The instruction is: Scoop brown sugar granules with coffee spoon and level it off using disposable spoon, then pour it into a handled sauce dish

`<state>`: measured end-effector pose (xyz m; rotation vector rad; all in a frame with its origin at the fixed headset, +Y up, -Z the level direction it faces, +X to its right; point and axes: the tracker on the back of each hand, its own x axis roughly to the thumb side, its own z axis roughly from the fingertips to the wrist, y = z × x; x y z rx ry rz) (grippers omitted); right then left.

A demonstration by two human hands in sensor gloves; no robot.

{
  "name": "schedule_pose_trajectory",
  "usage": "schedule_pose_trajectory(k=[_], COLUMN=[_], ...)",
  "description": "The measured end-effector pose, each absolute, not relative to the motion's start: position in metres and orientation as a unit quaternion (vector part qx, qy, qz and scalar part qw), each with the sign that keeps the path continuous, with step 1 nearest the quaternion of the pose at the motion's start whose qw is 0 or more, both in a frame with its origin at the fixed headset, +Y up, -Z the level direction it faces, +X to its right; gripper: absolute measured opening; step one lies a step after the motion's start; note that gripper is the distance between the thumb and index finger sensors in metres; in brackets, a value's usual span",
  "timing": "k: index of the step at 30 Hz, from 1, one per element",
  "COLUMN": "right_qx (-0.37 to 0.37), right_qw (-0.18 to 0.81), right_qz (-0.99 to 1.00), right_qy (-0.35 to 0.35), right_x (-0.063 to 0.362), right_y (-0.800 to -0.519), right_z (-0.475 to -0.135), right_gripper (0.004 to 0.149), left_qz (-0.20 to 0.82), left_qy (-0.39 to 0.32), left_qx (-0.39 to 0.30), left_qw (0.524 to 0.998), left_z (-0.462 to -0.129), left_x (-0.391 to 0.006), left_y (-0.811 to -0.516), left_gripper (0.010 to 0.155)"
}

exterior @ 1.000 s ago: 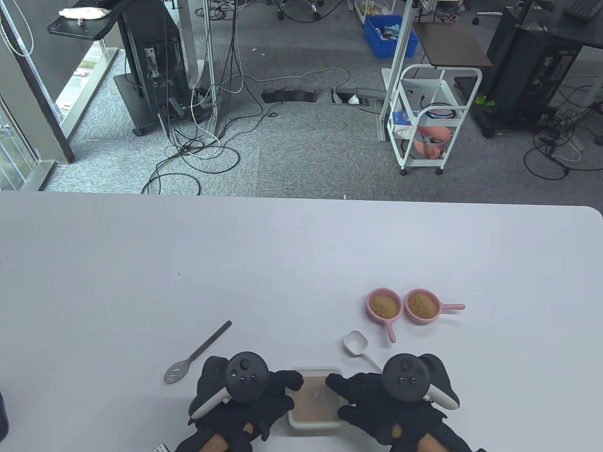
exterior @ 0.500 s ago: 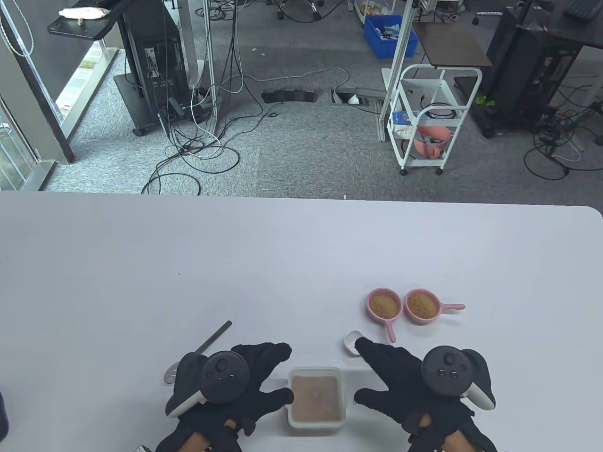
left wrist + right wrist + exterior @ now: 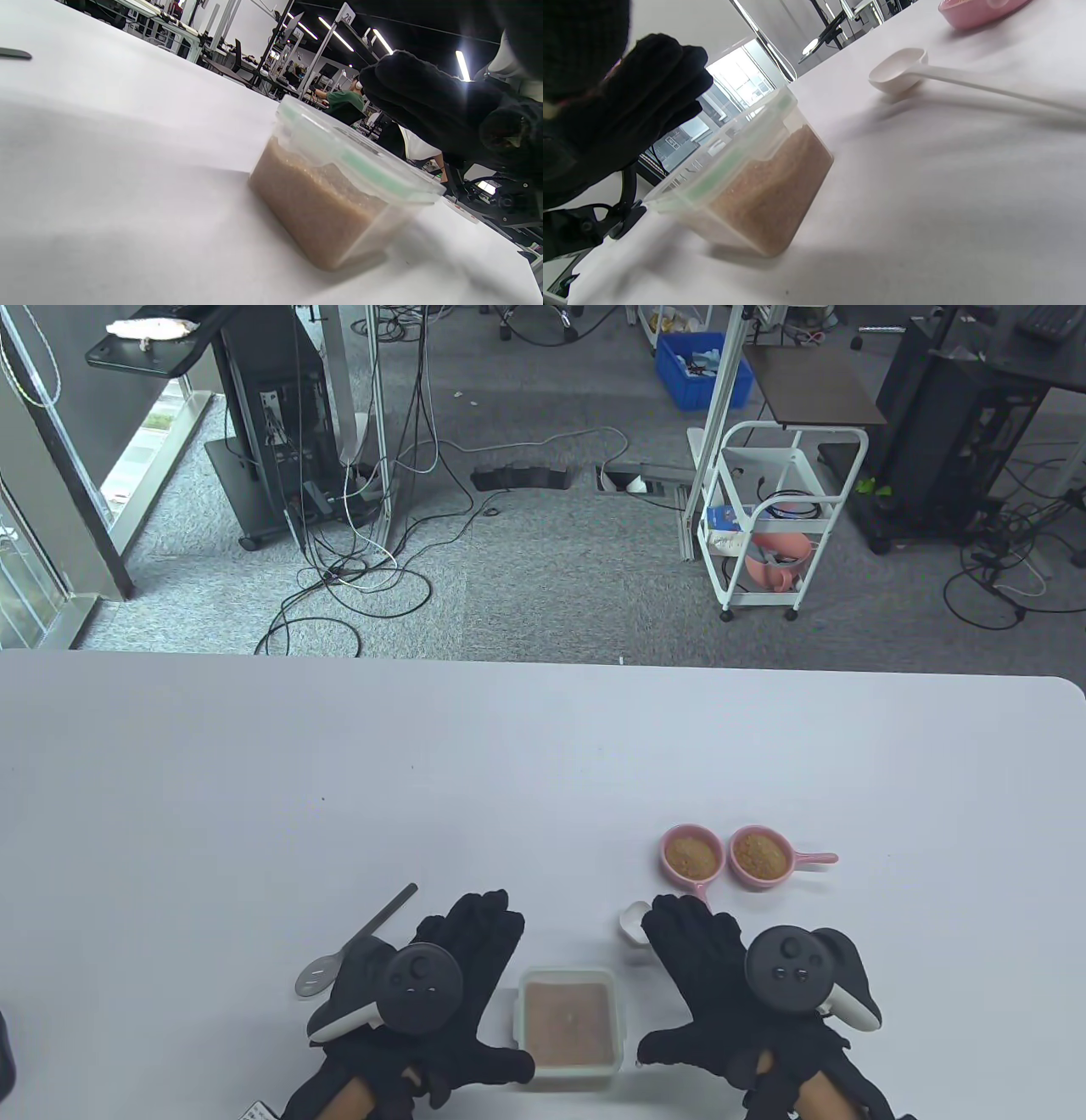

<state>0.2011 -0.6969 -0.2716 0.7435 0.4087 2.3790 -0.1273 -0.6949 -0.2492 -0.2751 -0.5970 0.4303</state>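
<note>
A clear plastic tub (image 3: 519, 1027) of brown sugar stands open near the table's front edge, seen close up in the wrist views (image 3: 360, 165) (image 3: 734, 161). My left hand (image 3: 475, 950) lies flat to its left with straight fingers, holding nothing. A grey spoon (image 3: 318, 976) lies just left of that hand. My right hand (image 3: 696, 950) lies flat to the tub's right, over the handle of a white deep-bowled spoon (image 3: 632, 920) (image 3: 899, 70). Two pink handled dishes (image 3: 664, 857) (image 3: 791, 861) with brown sugar sit beyond the right hand.
The white table (image 3: 509, 780) stretches far back and to both sides. A dark object (image 3: 4, 1052) shows at the front left edge. Across the tub, the right hand (image 3: 424, 101) and the left hand (image 3: 628, 97) appear in each other's wrist views.
Both hands have let go of the tub's sides, moved outward and forward, and now lie flat beside it. The right hand has slid over the white spoon's handle.
</note>
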Motion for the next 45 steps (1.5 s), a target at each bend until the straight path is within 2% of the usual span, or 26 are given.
schedule_pose_trajectory(k=[8,45], right_qx=[0.293,0.287], right_qw=[0.292,0.286], right_qz=[0.895,0.898], right_qy=[0.168,0.172], right_x=[0.192,0.188], right_y=[-0.706,-0.706], right_z=[-0.272,-0.272], right_gripper=[0.112,0.11], left_qz=[0.208,0.204], left_qy=[-0.29,-0.272], left_qx=[-0.154,-0.143], left_qw=[0.921,0.929], left_z=[-0.252,-0.255], left_x=[-0.128,-0.13], left_y=[-0.702,-0.696], left_gripper=[0.128,0.125])
